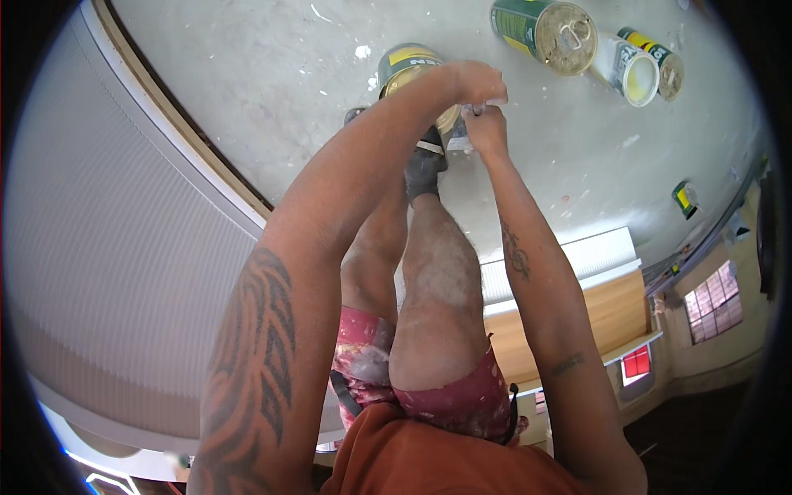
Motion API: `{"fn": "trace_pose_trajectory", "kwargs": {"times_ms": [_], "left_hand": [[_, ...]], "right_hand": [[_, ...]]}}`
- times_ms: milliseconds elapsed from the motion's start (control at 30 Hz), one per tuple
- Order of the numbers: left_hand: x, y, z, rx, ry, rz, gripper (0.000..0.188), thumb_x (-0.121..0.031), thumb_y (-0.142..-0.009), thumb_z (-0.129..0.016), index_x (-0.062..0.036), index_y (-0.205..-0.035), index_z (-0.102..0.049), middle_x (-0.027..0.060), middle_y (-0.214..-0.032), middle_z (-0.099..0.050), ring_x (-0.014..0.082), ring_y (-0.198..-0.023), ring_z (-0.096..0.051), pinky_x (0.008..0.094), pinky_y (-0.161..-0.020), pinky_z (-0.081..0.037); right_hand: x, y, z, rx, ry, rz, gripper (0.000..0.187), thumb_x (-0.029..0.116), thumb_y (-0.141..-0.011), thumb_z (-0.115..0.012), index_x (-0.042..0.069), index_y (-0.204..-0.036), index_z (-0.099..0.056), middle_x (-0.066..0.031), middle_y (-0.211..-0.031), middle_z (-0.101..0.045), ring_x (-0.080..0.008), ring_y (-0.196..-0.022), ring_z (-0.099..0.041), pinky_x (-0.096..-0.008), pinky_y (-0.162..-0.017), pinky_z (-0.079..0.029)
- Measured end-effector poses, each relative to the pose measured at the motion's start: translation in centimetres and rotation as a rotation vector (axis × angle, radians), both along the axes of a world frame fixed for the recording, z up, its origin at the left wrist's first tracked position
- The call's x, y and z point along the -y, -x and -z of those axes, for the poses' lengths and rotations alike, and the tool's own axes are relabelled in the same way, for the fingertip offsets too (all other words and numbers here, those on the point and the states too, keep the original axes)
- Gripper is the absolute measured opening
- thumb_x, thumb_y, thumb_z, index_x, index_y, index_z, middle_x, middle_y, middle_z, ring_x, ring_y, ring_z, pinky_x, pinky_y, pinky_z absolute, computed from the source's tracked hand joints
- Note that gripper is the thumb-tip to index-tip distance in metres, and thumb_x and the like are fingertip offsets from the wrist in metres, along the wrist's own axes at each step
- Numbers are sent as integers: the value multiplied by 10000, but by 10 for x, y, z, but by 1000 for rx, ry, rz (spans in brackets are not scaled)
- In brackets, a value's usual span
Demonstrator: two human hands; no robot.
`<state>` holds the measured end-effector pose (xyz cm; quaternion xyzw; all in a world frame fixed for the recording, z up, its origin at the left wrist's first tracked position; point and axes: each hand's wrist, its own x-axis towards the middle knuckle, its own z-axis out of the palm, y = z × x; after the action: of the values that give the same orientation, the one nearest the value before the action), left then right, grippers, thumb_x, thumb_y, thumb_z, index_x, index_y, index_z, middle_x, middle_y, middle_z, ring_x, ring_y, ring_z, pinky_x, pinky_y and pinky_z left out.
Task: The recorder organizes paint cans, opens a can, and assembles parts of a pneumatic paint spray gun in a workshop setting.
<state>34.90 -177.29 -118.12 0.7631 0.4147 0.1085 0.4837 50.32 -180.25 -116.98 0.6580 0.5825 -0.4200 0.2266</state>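
Both my hands are closed and close together, out in front of my feet. My left hand [480,82] is a fist with its back toward me; what its fingers hold, if anything, is hidden. Just below it, my right hand [485,128] is also closed, and a small pale, metallic-looking bit shows between the two hands. Under my left forearm stands a green and yellow paint can [410,58], partly hidden by the arm. A small grey flat piece [459,143] shows beside my right hand, too unclear to name.
A big green can [566,37] lies on its side on the paint-spotted grey floor [272,91]. Beside it lie a white tub [638,78] and another green can [671,76]. A small can [684,200] is farther right. A ribbed grey panel [124,223] runs along my left.
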Motion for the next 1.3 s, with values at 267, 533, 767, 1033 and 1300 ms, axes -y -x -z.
{"fn": "trace_pose_trajectory", "kwargs": {"times_ms": [267,533,767,1033,1300], "left_hand": [[-2,-13,15,-37,-28,-64,107,-66,-768,-670,-76,-870,-639,143,-815,-679,394,-838,-666,479,-686,-539],[4,-20,-7,-56,-45,92,184,-107,-773,-696,-93,-948,-643,150,-831,-687,394,-842,-673,483,-704,-546],[17,-22,-2,-44,-68,20,237,-136,-784,-706,-118,-1005,-620,140,-834,-691,372,-870,-676,468,-737,-542],[-12,-45,-7,-31,5,133,213,-143,-763,-718,-110,-944,-611,113,-809,-694,372,-853,-671,465,-739,-541],[-19,-31,2,-253,-107,273,217,-158,-787,-693,-117,-997,-659,78,-851,-710,297,-959,-665,429,-848,-520]], "right_hand": [[-1,-13,18,-43,-122,-130,294,212,-832,-663,-68,-919,-676,-307,-934,-668,-444,-932,-657,-494,-807,-533],[9,-29,8,-68,25,-57,356,258,-849,-669,-87,-936,-670,-305,-924,-675,-431,-896,-675,-468,-792,-558],[21,-18,-6,-163,118,373,239,209,-898,-668,-22,-962,-662,-115,-836,-665,-235,-647,-673,-372,-437,-587],[25,-33,-9,-126,19,518,254,215,-871,-709,-34,-901,-672,-114,-821,-678,-225,-639,-670,-370,-443,-555],[15,-22,8,-101,-143,120,294,240,-828,-715,-47,-889,-704,-266,-854,-698,-428,-837,-690,-470,-706,-562]]}}
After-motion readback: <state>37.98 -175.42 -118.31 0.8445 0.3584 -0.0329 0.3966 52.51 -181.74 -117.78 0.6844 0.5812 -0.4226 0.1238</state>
